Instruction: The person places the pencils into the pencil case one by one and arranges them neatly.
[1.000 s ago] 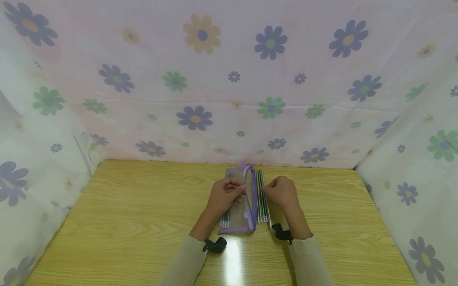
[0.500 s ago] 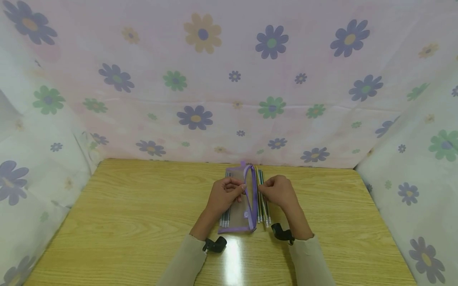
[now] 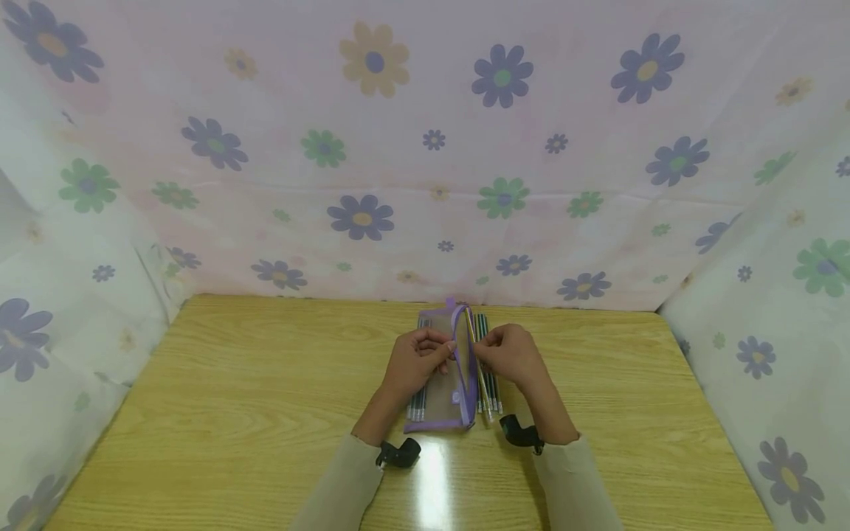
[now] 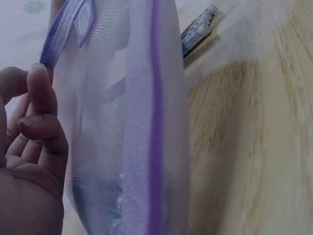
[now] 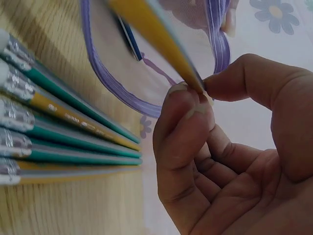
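In the head view, near the far edge of the table [image 3: 232, 405], the left hand [image 3: 417, 363] pinched the rim of the mesh pouch [image 3: 441, 402]; the right hand [image 3: 516, 358] pinched a yellow pencil [image 3: 485, 394] at its open mouth. In the left wrist view, fingertips gripped purple trim. In the right wrist view, other pencils [image 5: 73, 116] lay beside the pouch.

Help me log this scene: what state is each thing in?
Pouch, unzipped, gaping.
Inside pencils, lying in the pouch.
Held pencil, slanting at the pouch's mouth.
Loose pencils, outside, side by side.
Left hand, pinching the pouch's rim.
Right hand, pinching the held pencil.
Cloth, hung, creased.
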Demonstrator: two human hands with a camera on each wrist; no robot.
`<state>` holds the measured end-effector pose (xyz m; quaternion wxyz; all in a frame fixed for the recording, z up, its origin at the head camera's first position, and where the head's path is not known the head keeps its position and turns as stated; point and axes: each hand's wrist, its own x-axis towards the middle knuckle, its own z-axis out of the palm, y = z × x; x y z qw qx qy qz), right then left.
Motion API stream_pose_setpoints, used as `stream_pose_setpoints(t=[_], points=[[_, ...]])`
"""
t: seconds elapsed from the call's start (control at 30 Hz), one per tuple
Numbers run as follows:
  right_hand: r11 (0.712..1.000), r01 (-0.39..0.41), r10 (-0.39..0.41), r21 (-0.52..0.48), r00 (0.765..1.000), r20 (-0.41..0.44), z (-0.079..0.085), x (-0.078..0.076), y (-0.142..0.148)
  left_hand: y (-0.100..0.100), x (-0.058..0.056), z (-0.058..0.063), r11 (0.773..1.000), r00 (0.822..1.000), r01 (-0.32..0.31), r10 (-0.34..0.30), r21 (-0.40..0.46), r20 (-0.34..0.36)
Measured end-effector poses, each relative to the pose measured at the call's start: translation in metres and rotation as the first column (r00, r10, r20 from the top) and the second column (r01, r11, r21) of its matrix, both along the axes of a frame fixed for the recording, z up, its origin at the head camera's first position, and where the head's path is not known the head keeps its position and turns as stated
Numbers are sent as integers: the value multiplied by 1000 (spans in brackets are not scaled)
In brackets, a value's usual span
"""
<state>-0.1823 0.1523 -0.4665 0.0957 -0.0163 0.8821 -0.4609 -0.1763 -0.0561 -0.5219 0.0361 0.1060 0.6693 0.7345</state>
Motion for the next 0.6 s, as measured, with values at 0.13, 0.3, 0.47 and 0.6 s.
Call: stream_pose_setpoints(t=[0.13,0.3,0.47,0.6], points=[[999,3,-2,-42,1000,11,-2,1,-3,0,0,0,1000,1000,-2,2,0,-3],[992,28,-24,-121,999,36,-5,1,-7,0,1,0,1000,1000,4,-4,9,-3],[982,49,-38,-181,997,66,-10,0,-11,0,0,0,1000,1000,3,-3,10,-2],[972,66,-50,-226,996,76,-12,-1,-13,0,0,0,1000,1000,0,0,7,-6]])
